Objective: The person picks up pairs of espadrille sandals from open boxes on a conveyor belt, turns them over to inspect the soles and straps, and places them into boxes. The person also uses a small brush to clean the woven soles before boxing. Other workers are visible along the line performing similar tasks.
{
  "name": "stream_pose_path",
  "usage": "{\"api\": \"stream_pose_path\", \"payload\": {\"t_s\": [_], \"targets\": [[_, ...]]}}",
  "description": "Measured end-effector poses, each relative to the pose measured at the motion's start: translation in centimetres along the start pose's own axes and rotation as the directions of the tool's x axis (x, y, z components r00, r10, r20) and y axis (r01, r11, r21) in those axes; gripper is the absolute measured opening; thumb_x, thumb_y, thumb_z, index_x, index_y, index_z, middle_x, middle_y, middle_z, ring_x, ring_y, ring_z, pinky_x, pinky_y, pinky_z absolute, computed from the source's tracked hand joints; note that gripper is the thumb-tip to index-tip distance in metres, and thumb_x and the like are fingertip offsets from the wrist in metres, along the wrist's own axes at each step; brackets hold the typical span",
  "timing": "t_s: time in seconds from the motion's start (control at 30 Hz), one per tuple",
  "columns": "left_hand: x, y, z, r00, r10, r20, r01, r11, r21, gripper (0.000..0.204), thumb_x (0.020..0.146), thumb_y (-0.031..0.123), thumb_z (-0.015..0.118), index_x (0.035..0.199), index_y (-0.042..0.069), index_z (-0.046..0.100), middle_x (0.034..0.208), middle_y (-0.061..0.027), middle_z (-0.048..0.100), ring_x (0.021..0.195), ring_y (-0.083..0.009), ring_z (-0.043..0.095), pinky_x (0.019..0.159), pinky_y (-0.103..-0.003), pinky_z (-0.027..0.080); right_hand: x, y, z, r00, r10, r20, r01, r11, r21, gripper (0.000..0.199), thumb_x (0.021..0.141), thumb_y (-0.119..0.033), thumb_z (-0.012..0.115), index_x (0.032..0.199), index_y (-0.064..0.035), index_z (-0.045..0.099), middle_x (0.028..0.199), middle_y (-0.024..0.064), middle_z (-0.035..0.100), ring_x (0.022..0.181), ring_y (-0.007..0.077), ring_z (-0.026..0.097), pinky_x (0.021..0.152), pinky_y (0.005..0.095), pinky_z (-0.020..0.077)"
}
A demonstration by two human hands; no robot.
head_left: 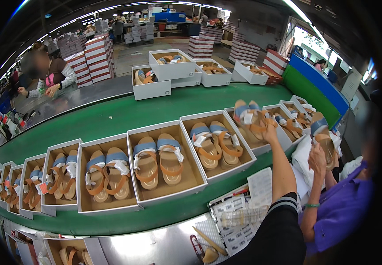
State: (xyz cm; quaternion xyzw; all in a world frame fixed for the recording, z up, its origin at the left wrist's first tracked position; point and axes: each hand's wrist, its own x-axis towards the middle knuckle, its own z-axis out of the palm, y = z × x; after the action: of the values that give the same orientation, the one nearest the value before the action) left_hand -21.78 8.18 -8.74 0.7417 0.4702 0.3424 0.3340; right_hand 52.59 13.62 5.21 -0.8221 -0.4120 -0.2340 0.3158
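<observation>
Right hand (270, 131) is closed around a pair of sandals (249, 115), blue-strapped with tan soles, held above an open box (261, 148) on the green conveyor belt (111, 117). Pair likely light, soles stiff, straps soft; hold at the soles. Left hand not visible.

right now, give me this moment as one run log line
right hand: grip on pair of sandals | position: over open shoe box on green conveyor | left hand: not in view | co-worker's hand: holds a sandal

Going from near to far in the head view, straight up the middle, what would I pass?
Sheets of labels → front row of open sandal boxes → bare green belt → far cluster of white boxes → stacked boxes at the back.
</observation>
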Motion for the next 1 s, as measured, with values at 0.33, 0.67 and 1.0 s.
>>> {"api": "stream_pose_path", "payload": {"t_s": [0.33,0.67,1.0], "targets": [[0.5,-0.3,-0.6,0.999,0.033,-0.007,-0.033,0.999,0.007,0.024,0.078,0.006,0.072,0.102,0.003,0.071,0.067,-0.0058,0.059,0.052,-0.0138,0.051,0.049,-0.026,0.044,-2.9,-9.4,-3.9,0.766,0.179,0.618,0.117,0.905,-0.408,0.035,0.089,-0.029,0.060,0.102,0.0026,0.071,0.098,0.0251,0.070,0.096,0.0390,0.067,0.085,0.0480,0.0519],[-0.2,-1.0,-1.0,0.999,0.003,-0.047,-0.007,0.997,-0.075,0.022,0.080,0.006,0.072,0.101,0.003,0.072,0.070,-0.0056,0.060,0.054,-0.0125,0.052,0.051,-0.026,0.044,-7.4,-22.1,7.0,0.875,0.296,0.384,-0.164,0.926,-0.340,0.036,0.090,-0.033,0.058,0.098,-0.0005,0.071,0.099,0.0232,0.070,0.098,0.0412,0.067,0.085,0.0510,0.0530],[-1.6,-3.3,-1.0,0.997,-0.076,-0.020,0.072,0.989,-0.128,0.025,0.082,0.016,0.071,0.105,0.005,0.072,0.078,-0.0078,0.066,0.060,-0.0151,0.059,0.057,-0.029,0.050,-13.7,-20.3,-3.2,0.938,0.117,0.327,-0.227,-0.509,0.830,0.024,0.093,-0.020,0.061,0.103,0.0006,0.068,0.093,0.0062,0.071,0.084,0.0181,0.067,0.074,0.0351,0.0521]]}}
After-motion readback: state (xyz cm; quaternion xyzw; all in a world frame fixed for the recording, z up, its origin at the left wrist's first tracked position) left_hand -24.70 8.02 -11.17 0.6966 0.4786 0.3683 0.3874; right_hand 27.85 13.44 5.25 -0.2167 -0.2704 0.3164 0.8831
